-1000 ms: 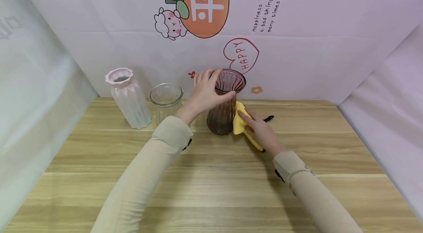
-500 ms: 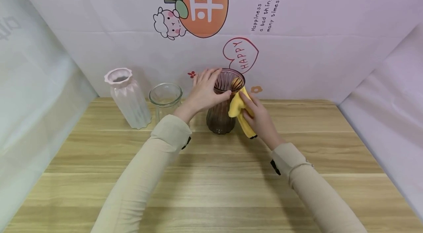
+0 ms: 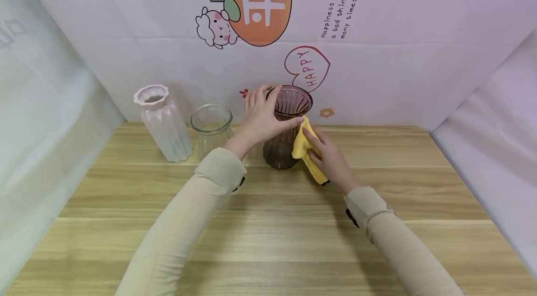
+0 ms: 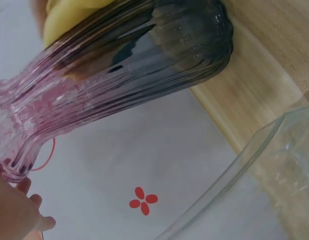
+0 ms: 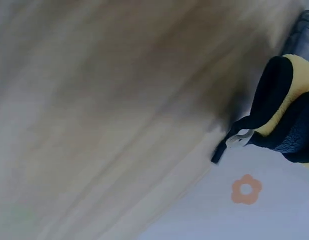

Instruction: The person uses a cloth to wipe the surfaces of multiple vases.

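Observation:
A ribbed purple glass vase [image 3: 280,149] stands upright on the table near the back wall, darker toward its base. My left hand [image 3: 261,116] grips it at the flared rim, thumb in front and fingers around the far left side. Against the vase's right side, just below the rim, my right hand [image 3: 333,161] holds a yellow cloth [image 3: 301,144]. The cloth's lower end hangs down below the fingers. In the right wrist view, the cloth [image 5: 300,90] shows dark trim and a dark strap; the right hand is out of that frame. The left wrist view shows the vase [image 4: 144,65] from its side.
A clear glass vase [image 3: 211,130] stands close to the left forearm, partly hidden by it. Farther left is a pleated white vase [image 3: 165,128] with a scalloped rim. White fabric walls [image 3: 398,81] with printed pictures border the wooden table [image 3: 268,240] at the back and sides.
The right hand with the cloth moves up the vase's right side toward the rim, then slides slightly back down. The left hand keeps its grip, and the vase stays in place.

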`<state>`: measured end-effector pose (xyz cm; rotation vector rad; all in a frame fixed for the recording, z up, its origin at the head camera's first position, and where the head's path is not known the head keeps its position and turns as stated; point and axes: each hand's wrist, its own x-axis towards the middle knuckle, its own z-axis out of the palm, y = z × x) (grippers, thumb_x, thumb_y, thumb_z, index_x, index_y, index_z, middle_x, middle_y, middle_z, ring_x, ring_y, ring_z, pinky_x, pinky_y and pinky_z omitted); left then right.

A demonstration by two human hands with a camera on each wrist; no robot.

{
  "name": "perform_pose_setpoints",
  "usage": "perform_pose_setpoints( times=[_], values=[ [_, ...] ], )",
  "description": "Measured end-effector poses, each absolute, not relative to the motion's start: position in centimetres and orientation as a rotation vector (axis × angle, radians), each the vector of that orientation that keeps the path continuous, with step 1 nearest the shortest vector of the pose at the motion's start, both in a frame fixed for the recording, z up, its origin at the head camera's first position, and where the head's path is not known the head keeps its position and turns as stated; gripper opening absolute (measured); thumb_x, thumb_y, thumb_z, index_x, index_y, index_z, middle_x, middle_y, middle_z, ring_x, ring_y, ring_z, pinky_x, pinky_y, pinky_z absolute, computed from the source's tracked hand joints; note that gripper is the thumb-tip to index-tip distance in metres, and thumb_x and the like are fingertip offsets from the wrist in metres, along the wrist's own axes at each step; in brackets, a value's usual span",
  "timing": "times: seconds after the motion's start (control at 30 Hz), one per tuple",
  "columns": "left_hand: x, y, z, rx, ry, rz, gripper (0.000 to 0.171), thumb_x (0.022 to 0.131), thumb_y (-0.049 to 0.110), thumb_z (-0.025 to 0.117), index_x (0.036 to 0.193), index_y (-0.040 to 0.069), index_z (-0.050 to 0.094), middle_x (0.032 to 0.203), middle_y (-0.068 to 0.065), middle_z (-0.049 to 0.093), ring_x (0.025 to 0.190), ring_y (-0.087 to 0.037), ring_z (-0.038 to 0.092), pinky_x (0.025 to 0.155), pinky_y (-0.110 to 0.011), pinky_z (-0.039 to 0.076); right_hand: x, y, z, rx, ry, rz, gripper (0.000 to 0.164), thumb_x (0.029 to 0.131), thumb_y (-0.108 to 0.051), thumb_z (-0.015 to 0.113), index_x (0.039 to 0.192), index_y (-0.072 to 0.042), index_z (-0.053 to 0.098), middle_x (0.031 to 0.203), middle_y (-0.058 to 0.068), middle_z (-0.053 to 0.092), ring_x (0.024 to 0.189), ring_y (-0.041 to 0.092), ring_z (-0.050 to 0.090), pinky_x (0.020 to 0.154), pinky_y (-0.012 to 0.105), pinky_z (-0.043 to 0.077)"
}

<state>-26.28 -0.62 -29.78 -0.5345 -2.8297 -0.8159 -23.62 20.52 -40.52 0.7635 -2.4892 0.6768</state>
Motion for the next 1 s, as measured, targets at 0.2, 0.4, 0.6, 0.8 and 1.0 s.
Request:
perform_pose_setpoints(
  times=[0.2, 0.4, 0.6, 0.8, 1.0],
  values=[
    [-26.2, -0.4, -29.8, -0.512, -2.823, -0.823, 0.096, 0.078, 0.067, 0.061, 0.153, 0.024, 0.021, 0.153, -0.011, 0.022, 0.144, -0.027, 0.017, 0.121, -0.050, 0.008, -23.2, 21.6, -41.6, 0.761, -2.706, 0.569, 0.057, 0.089, 0.000, 0.062, 0.143, -0.010, 0.045, 0.142, 0.027, 0.045, 0.078, 0.033, 0.065, 0.067, 0.039, 0.055],
    [-26.3, -0.5, -29.9, -0.518, -2.813, -0.828, 0.092, 0.080, 0.064, 0.060, 0.153, 0.021, 0.022, 0.153, -0.011, 0.024, 0.144, -0.027, 0.018, 0.121, -0.052, 0.006, -23.1, 22.0, -41.8, 0.779, -2.748, 0.532, 0.059, 0.089, -0.001, 0.062, 0.144, -0.012, 0.044, 0.142, 0.027, 0.044, 0.092, 0.037, 0.066, 0.073, 0.042, 0.056],
    [-26.3, -0.5, -29.6, -0.519, -2.816, -0.752, 0.087, 0.083, 0.064, 0.056, 0.151, 0.019, 0.026, 0.152, -0.010, 0.031, 0.144, -0.028, 0.022, 0.121, -0.053, 0.003, -23.4, 21.8, -41.2, 0.782, -2.646, 0.621, 0.057, 0.089, 0.001, 0.062, 0.142, -0.010, 0.045, 0.141, 0.028, 0.045, 0.106, 0.042, 0.062, 0.080, 0.045, 0.057],
    [-26.4, -0.6, -29.4, -0.563, -2.846, -0.727, 0.085, 0.085, 0.060, 0.055, 0.152, 0.018, 0.024, 0.154, -0.009, 0.031, 0.147, -0.032, 0.018, 0.121, -0.055, 0.001, -23.6, 21.1, -39.5, 0.749, -2.496, 0.711, 0.054, 0.089, 0.001, 0.062, 0.140, -0.007, 0.047, 0.137, 0.025, 0.049, 0.114, 0.042, 0.058, 0.088, 0.050, 0.054],
    [-26.7, -0.8, -29.2, -0.622, -2.888, -0.750, 0.084, 0.087, 0.058, 0.052, 0.153, 0.019, 0.020, 0.158, -0.008, 0.025, 0.149, -0.033, 0.012, 0.120, -0.058, -0.004, -23.9, 20.3, -37.6, 0.697, -2.371, 0.783, 0.052, 0.087, 0.004, 0.063, 0.137, -0.001, 0.049, 0.139, 0.027, 0.046, 0.121, 0.046, 0.053, 0.095, 0.052, 0.050]
  ],
)
